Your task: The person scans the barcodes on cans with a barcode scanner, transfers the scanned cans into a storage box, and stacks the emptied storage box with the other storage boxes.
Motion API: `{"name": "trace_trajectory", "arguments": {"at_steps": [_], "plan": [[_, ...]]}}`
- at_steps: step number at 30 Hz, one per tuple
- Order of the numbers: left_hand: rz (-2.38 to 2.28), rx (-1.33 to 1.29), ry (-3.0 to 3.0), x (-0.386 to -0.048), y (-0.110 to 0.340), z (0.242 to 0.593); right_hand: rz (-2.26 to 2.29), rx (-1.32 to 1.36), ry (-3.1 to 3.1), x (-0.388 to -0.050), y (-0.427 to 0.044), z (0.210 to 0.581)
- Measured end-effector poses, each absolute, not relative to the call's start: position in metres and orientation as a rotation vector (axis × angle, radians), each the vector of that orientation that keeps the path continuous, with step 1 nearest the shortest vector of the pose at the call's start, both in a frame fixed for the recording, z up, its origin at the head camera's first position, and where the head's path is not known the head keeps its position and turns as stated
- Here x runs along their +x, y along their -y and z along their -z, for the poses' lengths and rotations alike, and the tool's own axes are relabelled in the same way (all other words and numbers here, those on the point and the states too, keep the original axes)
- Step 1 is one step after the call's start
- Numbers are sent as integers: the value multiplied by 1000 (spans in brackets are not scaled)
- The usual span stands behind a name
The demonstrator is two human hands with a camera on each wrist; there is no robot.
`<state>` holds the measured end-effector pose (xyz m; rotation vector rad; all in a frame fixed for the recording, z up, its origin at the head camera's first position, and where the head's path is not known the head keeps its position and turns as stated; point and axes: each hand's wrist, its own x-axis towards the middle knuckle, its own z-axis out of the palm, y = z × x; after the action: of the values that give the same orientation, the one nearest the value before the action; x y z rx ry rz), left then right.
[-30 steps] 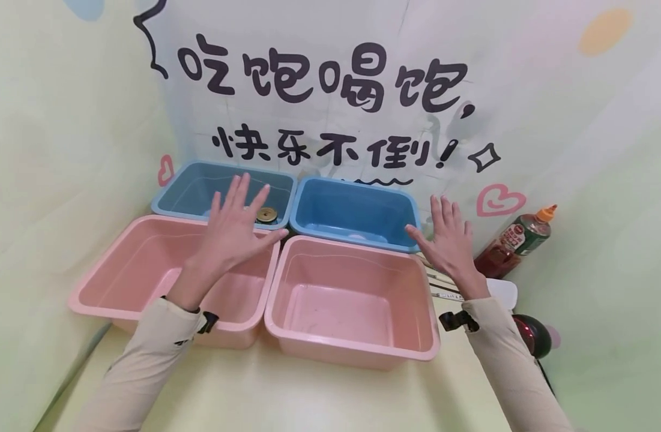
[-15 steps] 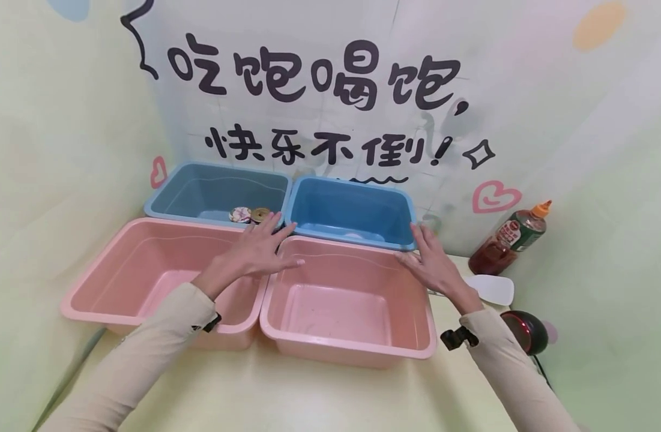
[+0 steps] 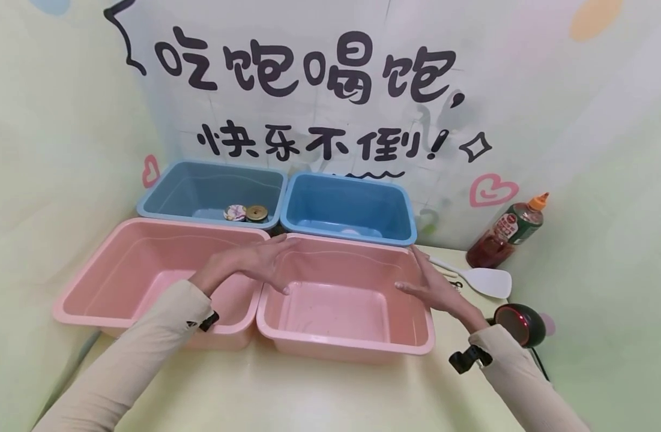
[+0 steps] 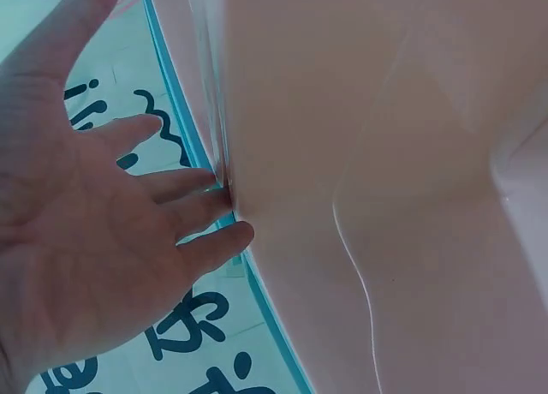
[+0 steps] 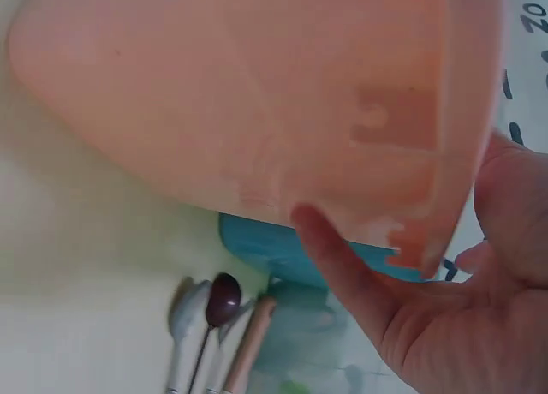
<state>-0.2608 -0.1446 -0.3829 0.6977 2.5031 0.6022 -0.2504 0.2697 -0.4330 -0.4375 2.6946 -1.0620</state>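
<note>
Two pink basins stand side by side, the left pink basin (image 3: pixel 146 258) and the right pink basin (image 3: pixel 330 300). My left hand (image 3: pixel 249 262) is over the adjoining rims, fingers spread and extended; in the left wrist view its fingertips are at the basin's edge. At the right basin's right end is my right hand (image 3: pixel 435 288), straddling the rim. Its thumb is on the inner side, while in the right wrist view a straight finger (image 5: pixel 342 265) lies along the outer wall. No curled grip shows on either hand.
Behind are a grey-blue basin (image 3: pixel 217 186) with two round lids (image 3: pixel 235 213) inside, and a blue basin (image 3: pixel 346 201). To the right are a white spatula (image 3: pixel 489 282), a sauce bottle (image 3: pixel 505 234) and a dark round device (image 3: pixel 519 325). Spoons (image 5: pixel 223 298) lie beside the basins.
Both hands have come down from above the basins to the right pink basin's ends. My left hand has moved right and nearer, uncovering the lids in the grey-blue basin.
</note>
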Motion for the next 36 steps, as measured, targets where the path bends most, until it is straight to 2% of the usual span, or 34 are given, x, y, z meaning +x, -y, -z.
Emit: {"name": "trace_trajectory", "arguments": {"at_steps": [7,22,36], "plan": [[-506,641,-2504,-261,142,381,1303,-436,-2456,-243,-275,439],[-487,679,-2498,-262,145,383,1305,-414,-2545,-241,-278,434],[-645,726,-2534,-250,136,370,1261,-329,-2607,-223,-296,403]]}}
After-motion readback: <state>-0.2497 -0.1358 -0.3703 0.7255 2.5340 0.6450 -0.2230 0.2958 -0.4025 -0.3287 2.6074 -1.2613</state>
